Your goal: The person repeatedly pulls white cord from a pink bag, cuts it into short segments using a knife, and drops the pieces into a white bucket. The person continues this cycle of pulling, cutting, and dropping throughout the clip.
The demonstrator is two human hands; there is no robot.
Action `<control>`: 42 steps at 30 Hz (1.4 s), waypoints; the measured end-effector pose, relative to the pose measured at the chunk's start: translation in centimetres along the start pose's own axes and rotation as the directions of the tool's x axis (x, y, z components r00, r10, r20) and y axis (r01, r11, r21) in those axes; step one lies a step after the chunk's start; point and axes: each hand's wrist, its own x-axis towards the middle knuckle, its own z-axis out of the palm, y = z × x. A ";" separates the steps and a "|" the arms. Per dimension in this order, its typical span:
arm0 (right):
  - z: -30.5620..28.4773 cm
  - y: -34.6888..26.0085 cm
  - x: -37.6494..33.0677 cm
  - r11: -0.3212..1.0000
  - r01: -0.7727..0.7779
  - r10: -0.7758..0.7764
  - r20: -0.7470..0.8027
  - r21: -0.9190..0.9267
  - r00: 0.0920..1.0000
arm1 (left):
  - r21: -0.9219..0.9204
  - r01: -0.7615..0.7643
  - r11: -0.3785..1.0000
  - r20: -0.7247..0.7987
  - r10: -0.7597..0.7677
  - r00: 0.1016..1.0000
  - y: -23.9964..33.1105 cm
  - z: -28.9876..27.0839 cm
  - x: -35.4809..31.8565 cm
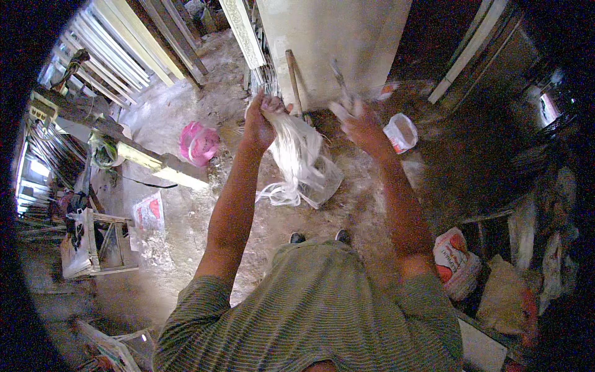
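Note:
My left hand is closed round the upper end of a bundle of long white fibres. The loose strands hang down in front of me and spread toward a clear plastic bag on the floor. To the right, my right hand is raised at about the same height, smeared by motion. Its fingers are wrapped round a slim, greyish hand tool that points up and away. The blur hides its exact kind. A gap separates this hand from the fibres.
A pale board stands ahead, with a wooden handle leaning on it. Left are a pink plastic container, a long beam and a small wooden frame. Right are a white bucket and a filled sack.

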 end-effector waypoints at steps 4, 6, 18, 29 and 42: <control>1.9 -1.6 -8.4 0.851 -0.498 0.372 0.475 0.170 0.798 | 0.016 -0.012 1.000 -0.079 0.013 0.997 2.0 2.8 -0.7; 5.6 -3.3 -10.9 0.627 -0.580 0.323 0.504 0.519 0.801 | 0.079 -0.054 0.995 -0.223 0.071 0.972 2.6 4.2 -0.9; 21.4 -7.5 -11.8 0.908 -0.349 0.308 0.198 0.230 0.931 | 0.290 -0.117 0.950 -0.129 0.159 0.979 6.2 5.2 -3.2; 22.6 -5.0 -14.2 0.778 -0.589 0.419 0.518 0.217 0.745 | 0.456 -0.155 0.876 -0.345 0.335 0.877 5.4 -1.3 -1.7; 18.5 -5.1 -15.3 0.768 -0.378 0.287 0.250 0.517 0.925 | 0.204 -0.168 0.965 -0.031 0.177 0.984 6.2 0.4 1.4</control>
